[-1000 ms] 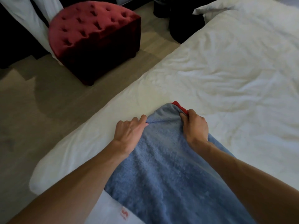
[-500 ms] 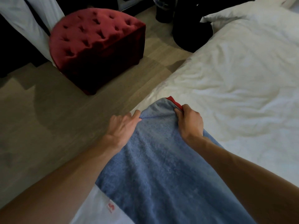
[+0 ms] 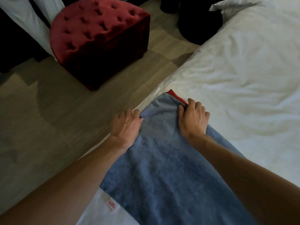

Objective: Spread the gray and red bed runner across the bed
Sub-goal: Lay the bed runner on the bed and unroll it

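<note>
Ottoman [image 3: 97, 41] beside bed [image 3: 235, 70], perhaps bin [image 3: 198, 25] beyond

A bedroom; white-sheeted bed [image 3: 235, 65]; tufted red ottoman [image 3: 99, 34] on wood floor [image 3: 56, 111].

A red mark [image 3: 111, 206], seemingly an "S", stands on the white sheet [image 3: 97, 214], well below the left hand [image 3: 125, 125].

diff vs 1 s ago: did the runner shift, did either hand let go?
Both hands drew the end of the bed runner leftward, from further in on the duvet to the floor-side edge of the bed. The right hand grips the red-trimmed edge as before. The left hand sits at the other corner, fingers now past the bed edge, grip unclear. The red ottoman is unmoved.
</note>
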